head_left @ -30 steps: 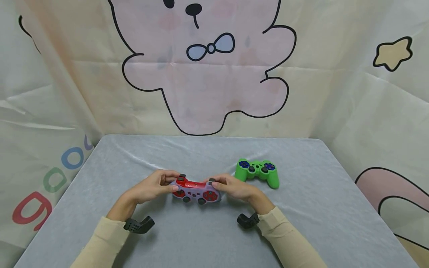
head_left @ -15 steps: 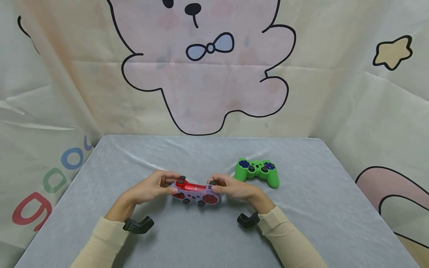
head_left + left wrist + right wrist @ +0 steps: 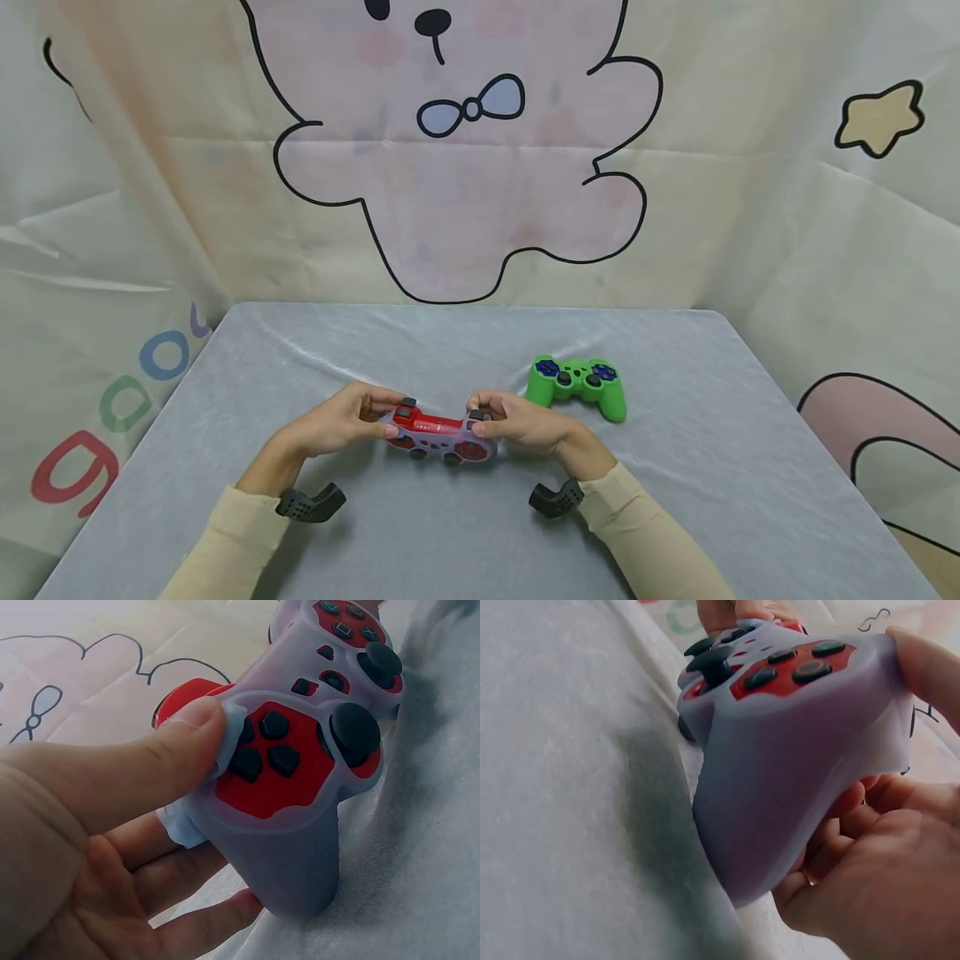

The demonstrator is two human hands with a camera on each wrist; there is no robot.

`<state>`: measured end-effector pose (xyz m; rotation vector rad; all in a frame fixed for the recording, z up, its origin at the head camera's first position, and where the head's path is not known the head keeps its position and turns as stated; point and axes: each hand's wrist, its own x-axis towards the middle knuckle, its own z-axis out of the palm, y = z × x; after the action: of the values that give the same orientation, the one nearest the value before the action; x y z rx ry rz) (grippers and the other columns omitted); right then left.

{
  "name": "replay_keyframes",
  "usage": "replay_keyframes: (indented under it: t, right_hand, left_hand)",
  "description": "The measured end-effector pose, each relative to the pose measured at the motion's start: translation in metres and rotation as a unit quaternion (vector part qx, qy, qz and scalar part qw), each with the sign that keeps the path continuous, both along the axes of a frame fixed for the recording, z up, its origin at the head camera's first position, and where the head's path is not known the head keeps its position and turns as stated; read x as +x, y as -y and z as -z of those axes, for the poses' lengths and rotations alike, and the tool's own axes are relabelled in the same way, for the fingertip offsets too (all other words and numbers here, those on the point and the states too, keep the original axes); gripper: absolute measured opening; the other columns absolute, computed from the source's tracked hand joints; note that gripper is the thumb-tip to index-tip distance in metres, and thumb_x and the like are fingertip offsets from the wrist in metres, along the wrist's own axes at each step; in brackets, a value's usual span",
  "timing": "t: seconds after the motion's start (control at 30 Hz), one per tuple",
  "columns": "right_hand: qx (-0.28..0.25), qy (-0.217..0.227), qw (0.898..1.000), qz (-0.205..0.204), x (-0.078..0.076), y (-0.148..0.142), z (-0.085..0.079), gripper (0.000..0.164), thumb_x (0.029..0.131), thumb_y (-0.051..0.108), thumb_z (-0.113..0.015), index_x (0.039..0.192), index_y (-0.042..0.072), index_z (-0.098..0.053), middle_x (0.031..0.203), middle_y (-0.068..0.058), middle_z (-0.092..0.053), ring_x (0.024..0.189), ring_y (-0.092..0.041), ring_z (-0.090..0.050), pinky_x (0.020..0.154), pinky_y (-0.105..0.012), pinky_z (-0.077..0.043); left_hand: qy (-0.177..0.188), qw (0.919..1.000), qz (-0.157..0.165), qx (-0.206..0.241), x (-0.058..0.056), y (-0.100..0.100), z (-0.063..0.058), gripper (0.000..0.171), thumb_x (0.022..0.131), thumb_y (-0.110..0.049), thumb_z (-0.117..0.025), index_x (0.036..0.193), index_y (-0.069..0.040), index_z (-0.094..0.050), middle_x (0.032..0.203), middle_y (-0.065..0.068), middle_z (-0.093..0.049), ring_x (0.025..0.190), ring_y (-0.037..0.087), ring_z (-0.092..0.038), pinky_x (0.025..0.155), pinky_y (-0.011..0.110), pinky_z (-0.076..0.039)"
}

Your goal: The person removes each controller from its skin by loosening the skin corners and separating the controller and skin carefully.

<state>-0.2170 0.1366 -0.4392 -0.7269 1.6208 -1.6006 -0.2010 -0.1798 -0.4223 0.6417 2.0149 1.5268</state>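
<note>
A red game controller (image 3: pixel 435 425) with a translucent pale-lilac silicone cover (image 3: pixel 300 855) is held above the table, its bare red top edge upward. My left hand (image 3: pixel 341 421) pinches the cover's edge beside the directional buttons (image 3: pixel 270 746); the left wrist view shows that edge folded under the thumb. At the other end, my right hand (image 3: pixel 525 423) grips the cover's top corner, thumb in front. Its other fingers curl behind the grip in the right wrist view, where a cover flap (image 3: pixel 892 742) stands away from the body. The red controller's back is hidden.
A green game controller (image 3: pixel 576 383) with blue button areas lies behind my right hand. Grey-blue cloth covers the table (image 3: pixel 450 542). A printed curtain (image 3: pixel 465 192) hangs behind the table and along both sides. Black wrist cameras (image 3: pixel 311 504) sit at both cuffs.
The red controller has tilted slightly, so its face buttons show less from above. My right fingers have shifted a little at the cover's top corner. My left hand keeps its hold.
</note>
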Motion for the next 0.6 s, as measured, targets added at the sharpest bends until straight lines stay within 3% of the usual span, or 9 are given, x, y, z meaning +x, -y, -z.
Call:
replay_keyframes:
  t: [0.37, 0.6]
  right_hand:
    - [-0.007, 0.01, 1.0, 0.009, 0.0012, 0.0004, -0.0028, 0.036, 0.091, 0.034, -0.076, 0.097, 0.015, -0.046, 0.093, 0.005, -0.042, 0.09, -0.008, -0.041, 0.076, -0.019, -0.039]
    - [-0.01, -0.011, 1.0, 0.021, 0.0018, 0.0012, -0.0049, 0.031, 0.094, 0.025, -0.074, 0.096, 0.013, -0.046, 0.089, 0.004, -0.041, 0.085, -0.008, -0.04, 0.071, -0.019, -0.037]
  left_hand:
    - [-0.005, 1.0, 0.007, 0.002, -0.0001, 0.0002, 0.0007, 0.06, 0.094, -0.014, -0.072, 0.141, 0.015, -0.048, 0.131, 0.026, -0.065, 0.106, 0.006, -0.07, 0.089, 0.02, -0.053]
    - [-0.01, 0.9999, 0.003, -0.002, -0.0001, 0.0005, 0.0002, 0.06, 0.093, -0.012, -0.072, 0.141, 0.014, -0.049, 0.131, 0.026, -0.065, 0.105, 0.007, -0.071, 0.088, 0.02, -0.053]
